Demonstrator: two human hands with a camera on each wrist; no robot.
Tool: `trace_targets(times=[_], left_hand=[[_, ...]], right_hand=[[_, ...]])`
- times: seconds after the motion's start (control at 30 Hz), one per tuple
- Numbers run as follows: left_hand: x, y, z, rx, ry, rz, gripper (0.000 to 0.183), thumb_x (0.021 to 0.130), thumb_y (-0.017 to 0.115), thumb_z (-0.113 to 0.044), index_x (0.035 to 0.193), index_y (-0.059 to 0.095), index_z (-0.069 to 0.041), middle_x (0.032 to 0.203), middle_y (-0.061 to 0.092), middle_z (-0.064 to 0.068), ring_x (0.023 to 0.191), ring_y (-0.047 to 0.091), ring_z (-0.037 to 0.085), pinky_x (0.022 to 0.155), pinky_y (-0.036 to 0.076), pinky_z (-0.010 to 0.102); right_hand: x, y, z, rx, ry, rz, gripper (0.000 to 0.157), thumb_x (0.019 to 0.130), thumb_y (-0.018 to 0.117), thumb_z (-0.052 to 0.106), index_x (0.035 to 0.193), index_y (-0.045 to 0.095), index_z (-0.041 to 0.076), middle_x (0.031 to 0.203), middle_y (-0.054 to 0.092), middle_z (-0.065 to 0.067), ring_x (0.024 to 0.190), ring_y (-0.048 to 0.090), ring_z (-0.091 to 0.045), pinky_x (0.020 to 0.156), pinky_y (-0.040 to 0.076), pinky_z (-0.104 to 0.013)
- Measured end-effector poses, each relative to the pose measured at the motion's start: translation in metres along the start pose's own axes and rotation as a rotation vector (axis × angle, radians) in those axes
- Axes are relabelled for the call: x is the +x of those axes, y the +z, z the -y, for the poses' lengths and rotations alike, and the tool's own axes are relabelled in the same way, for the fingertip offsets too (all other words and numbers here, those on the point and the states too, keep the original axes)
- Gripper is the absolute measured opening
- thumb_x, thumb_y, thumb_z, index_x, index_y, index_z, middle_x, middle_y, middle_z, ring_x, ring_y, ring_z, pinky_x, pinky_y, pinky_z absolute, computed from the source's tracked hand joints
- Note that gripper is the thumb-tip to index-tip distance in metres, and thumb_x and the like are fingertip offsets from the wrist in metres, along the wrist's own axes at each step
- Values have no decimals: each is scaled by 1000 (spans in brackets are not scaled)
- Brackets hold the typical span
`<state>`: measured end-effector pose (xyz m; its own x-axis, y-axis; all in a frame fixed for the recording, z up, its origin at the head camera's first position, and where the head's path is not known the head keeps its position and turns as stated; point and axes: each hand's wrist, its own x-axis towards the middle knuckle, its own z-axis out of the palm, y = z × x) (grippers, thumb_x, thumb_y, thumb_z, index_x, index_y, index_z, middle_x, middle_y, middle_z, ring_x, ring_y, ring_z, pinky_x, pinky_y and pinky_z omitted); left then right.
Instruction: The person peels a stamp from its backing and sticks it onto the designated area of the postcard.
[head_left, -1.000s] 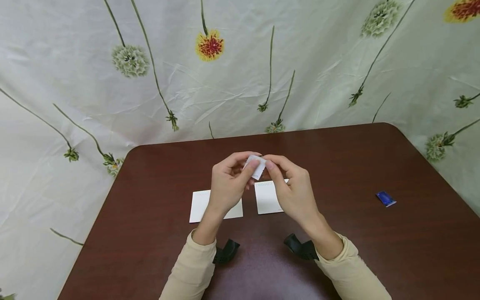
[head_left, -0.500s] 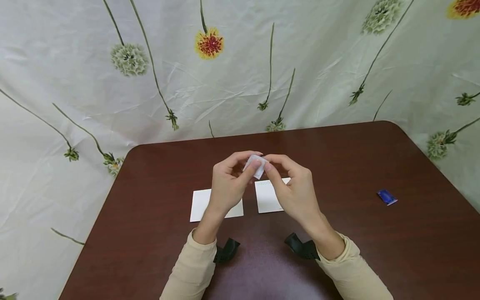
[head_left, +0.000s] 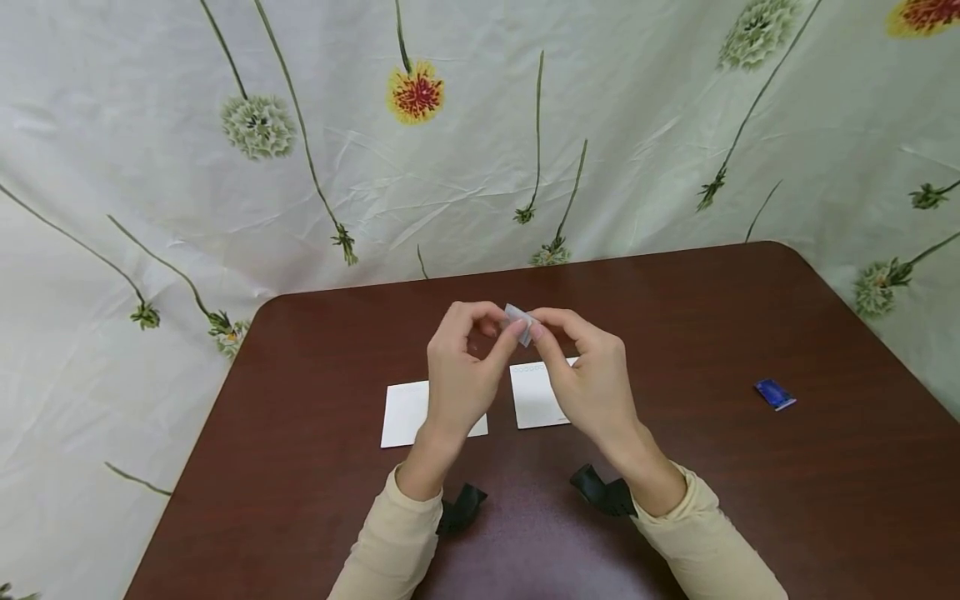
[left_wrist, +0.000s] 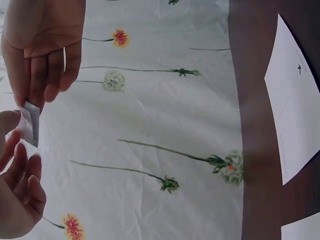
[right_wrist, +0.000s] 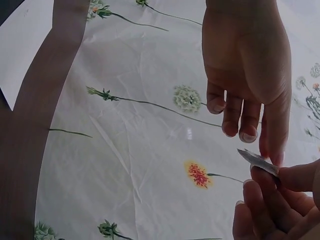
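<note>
A small white sachet (head_left: 517, 322) is held up over the table between both hands. My left hand (head_left: 461, 371) pinches it between thumb and forefinger at its left side. From the other side, the thumb and forefinger of my right hand (head_left: 592, 375) pinch its edge. In the left wrist view the sachet (left_wrist: 31, 124) looks folded, with a greyish strip. Seen from the right wrist, the sachet (right_wrist: 259, 162) is nearly edge-on and silvery. Below the hands lie a white sheet (head_left: 405, 414) on the left and another white sheet (head_left: 536, 404) on the right, each partly hidden.
A blue sachet (head_left: 774, 394) lies on the brown table (head_left: 675, 333) at the right. Black curved mounts (head_left: 461, 508) sit at both wrists. Behind the table's far edge hangs a white cloth (head_left: 465, 167) with printed flowers. One sheet (left_wrist: 295, 105) bears a dotted line and a small black mark.
My left hand has shifted slightly right, its thumb moving nearer the right thumb. The sachet has turned and shows a narrower face. The right hand keeps its pinch almost in place.
</note>
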<state>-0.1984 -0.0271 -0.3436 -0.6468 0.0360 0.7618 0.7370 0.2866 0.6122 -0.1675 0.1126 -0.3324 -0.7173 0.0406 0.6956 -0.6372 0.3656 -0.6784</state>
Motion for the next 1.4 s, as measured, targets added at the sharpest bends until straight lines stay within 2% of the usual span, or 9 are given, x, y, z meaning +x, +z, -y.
trace_targets(times=[0.1,0.2,0.33,0.63,0.9,1.03,1.2,1.4], left_hand=[[0,-1,-1,27,21,34,10,85,73,-11,84,68,-3,73,59,3,63,54,13,51,42,27],[0,-1,-1,7,1,76,10,88,69,-10,85,69,-1,74,64,4,58,56,11,52,46,25],[0,-2,-3,-40,-47,126,8,90,65,-5,90,69,1,81,67,7,62,60,13,56,51,26],[0,-3,-5,-44,-55,174,11,93,60,-5,94,68,3,85,67,8,72,61,16,63,51,27],[-2,-4,-8,-5,-112,248,12,93,57,-7,97,65,1,92,66,7,79,62,14,66,50,27],[-2,-4,-10,69,-121,252,11,92,58,-6,96,66,1,89,66,7,75,62,14,63,50,28],[-2,-4,-11,153,-129,224,11,90,60,-7,93,68,0,84,67,5,69,61,15,59,48,29],[-3,-3,-7,149,-119,225,10,90,59,-5,93,68,0,84,67,6,67,60,15,58,47,30]], right_hand=[[0,1,-2,-40,-48,-12,9,90,65,2,98,70,0,90,71,-3,73,65,-14,61,48,-21],[1,2,-3,-103,-96,-30,9,89,65,2,97,70,0,92,70,-4,77,64,-13,65,49,-23],[1,3,-4,-180,-149,-46,8,88,67,1,95,71,0,89,69,-6,77,61,-14,65,49,-27],[0,5,-6,-320,-259,-61,9,87,67,0,96,70,-2,88,68,-10,78,62,-23,67,48,-35],[-1,7,-6,-373,-292,-60,12,87,68,0,98,69,-2,94,69,-11,85,62,-28,75,50,-38],[-2,8,-7,-422,-303,-46,14,86,68,-2,100,68,-3,98,70,-12,89,63,-29,76,52,-40],[-4,10,-8,-458,-326,-31,17,85,68,-3,101,69,-2,87,70,-11,80,65,-28,73,52,-41],[-4,9,-8,-413,-303,6,18,86,66,-4,104,69,-2,89,70,-12,76,65,-27,73,51,-40]])
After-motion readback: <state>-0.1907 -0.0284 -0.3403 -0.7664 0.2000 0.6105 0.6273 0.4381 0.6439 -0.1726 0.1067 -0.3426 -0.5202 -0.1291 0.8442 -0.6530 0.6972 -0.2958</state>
